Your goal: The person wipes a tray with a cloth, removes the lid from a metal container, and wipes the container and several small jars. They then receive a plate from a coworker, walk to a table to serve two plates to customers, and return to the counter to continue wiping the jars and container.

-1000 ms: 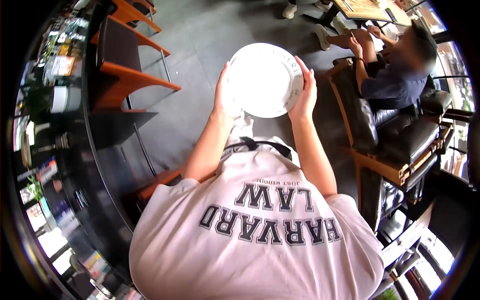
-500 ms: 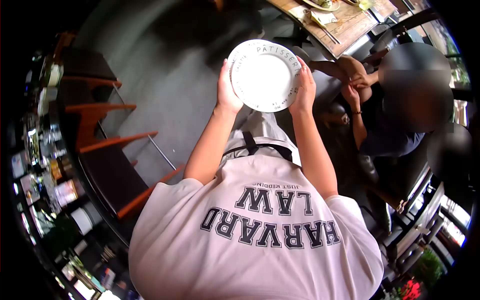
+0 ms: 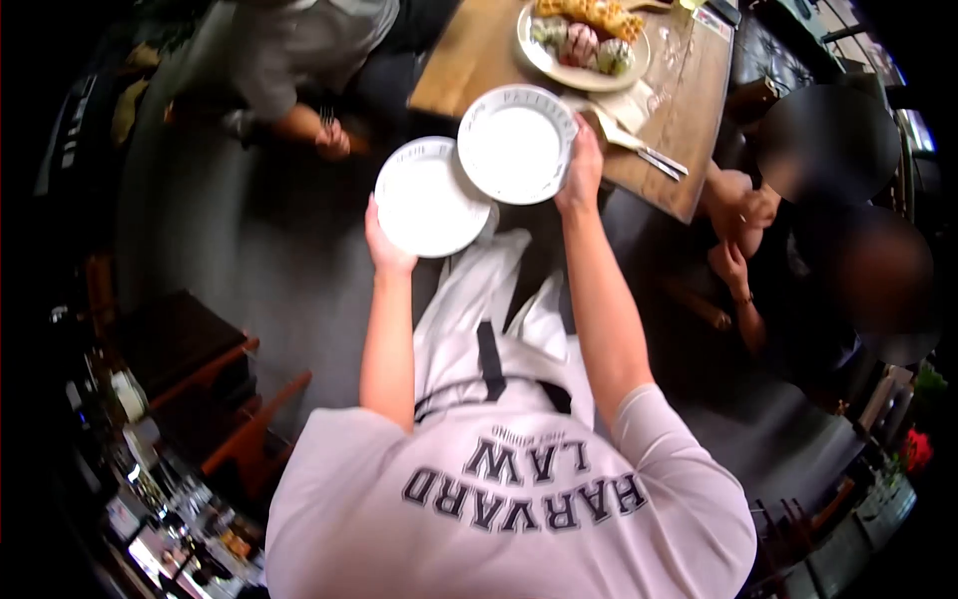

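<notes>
plates: the stack held in both hands half a second ago is now split into two white plates, one per hand
right plate (image 3: 516,143): out ahead, its far edge over the near corner of the wooden table (image 3: 689,130), face up and empty, rim lettering too blurred to read
left plate (image 3: 431,197): lower and to the left, over dark floor, clear of the table, its right rim tucked under the right plate
right hand (image 3: 579,172): fingers curled on the right plate's right edge, arm stretched forward
left hand (image 3: 383,243): fingers clamped on the left plate's lower-left rim
change: view has swung from floor and chairs to the table, so the body has turned to face it
reading: split plus reach looks like plates going down one at a time, right one first
table: food plate (image 3: 584,38) at the far end, cutlery on a napkin (image 3: 629,125) just beside the right plate
people: seated person at right, another at top left with a hand (image 3: 332,140) near the table edge
</notes>
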`<action>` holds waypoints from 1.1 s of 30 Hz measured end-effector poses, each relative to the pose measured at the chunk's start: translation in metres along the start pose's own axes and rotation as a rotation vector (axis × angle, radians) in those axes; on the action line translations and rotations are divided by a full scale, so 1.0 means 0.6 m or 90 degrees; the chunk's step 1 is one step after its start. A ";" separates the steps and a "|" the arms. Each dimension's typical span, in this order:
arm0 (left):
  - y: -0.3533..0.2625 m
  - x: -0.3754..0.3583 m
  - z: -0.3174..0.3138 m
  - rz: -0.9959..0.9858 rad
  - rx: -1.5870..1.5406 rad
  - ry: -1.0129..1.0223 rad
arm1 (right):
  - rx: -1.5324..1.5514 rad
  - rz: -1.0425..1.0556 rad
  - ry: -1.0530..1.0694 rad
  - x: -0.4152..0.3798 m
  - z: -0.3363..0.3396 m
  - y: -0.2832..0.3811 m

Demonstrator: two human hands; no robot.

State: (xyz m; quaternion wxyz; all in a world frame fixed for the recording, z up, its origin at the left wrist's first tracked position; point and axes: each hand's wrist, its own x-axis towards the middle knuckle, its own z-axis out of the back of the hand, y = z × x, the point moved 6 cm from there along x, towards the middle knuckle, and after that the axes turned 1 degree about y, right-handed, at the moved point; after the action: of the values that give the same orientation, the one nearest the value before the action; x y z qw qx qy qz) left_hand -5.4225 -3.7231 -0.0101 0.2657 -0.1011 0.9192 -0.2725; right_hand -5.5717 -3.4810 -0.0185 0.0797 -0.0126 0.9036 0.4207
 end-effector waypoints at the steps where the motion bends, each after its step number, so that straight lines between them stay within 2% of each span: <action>1: -0.009 0.018 -0.001 0.020 0.008 -0.004 | 0.030 -0.012 -0.020 0.027 0.011 -0.040; 7: -0.055 0.150 0.045 0.171 -0.010 -0.022 | 0.109 -0.064 -0.108 0.135 -0.006 -0.180; 15: -0.049 0.242 0.029 0.304 0.008 -0.019 | 0.069 -0.038 -0.250 0.178 0.020 -0.236; 19: -0.044 0.254 0.001 0.333 0.009 -0.006 | -0.281 0.037 -0.295 0.179 0.005 -0.205; 20: -0.043 0.253 -0.002 0.335 0.019 -0.014 | -0.446 0.066 -0.303 0.176 -0.004 -0.187; 24: -0.032 0.252 -0.035 0.351 0.024 0.015 | -0.665 0.096 -0.286 0.172 -0.019 -0.172; 26: -0.031 0.254 -0.052 0.358 0.022 0.049 | -0.713 0.141 -0.250 0.168 -0.020 -0.174; 28: -0.025 0.258 -0.089 0.353 0.021 0.064 | -0.763 0.099 -0.227 0.171 -0.017 -0.172; 30: -0.015 0.261 -0.128 0.354 0.009 0.095 | -0.739 0.098 -0.236 0.165 -0.014 -0.149; 31: -0.007 0.261 -0.148 0.360 -0.004 0.118 | -0.641 0.108 -0.242 0.154 -0.017 -0.102; 33: 0.020 0.264 -0.205 0.350 -0.014 0.149 | -0.111 0.000 -0.181 0.134 -0.009 -0.037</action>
State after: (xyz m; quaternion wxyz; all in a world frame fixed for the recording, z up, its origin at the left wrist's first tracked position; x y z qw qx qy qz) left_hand -5.6224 -3.7107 0.0020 0.2204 0.1809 0.9394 -0.1904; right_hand -5.6495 -3.4958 -0.0444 0.2056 0.0403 0.8432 0.4951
